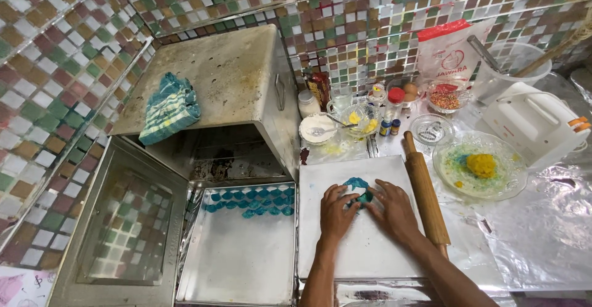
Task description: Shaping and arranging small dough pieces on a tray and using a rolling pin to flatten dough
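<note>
— Now, left hand (336, 211) and right hand (394, 208): flat, fingers spread, pressing on the teal dough (357, 187), no closed grip.

— Where, exactly?

— Upper middle of the white board (345, 245), dough poking out at twelve o'clock of the fingertips.

— Around that?

— At three o'clock, wooden rolling pin (425, 196) along the board's edge; further at two o'clock, glass plate (453, 153) carrying a yellow dough ball (481, 165). At nine o'clock, metal tray (240, 251) with rows of small teal pieces (250, 201) at its far end. At eleven o'clock, open metal oven box (228, 85), striped cloth (169, 110) on top.
</note>
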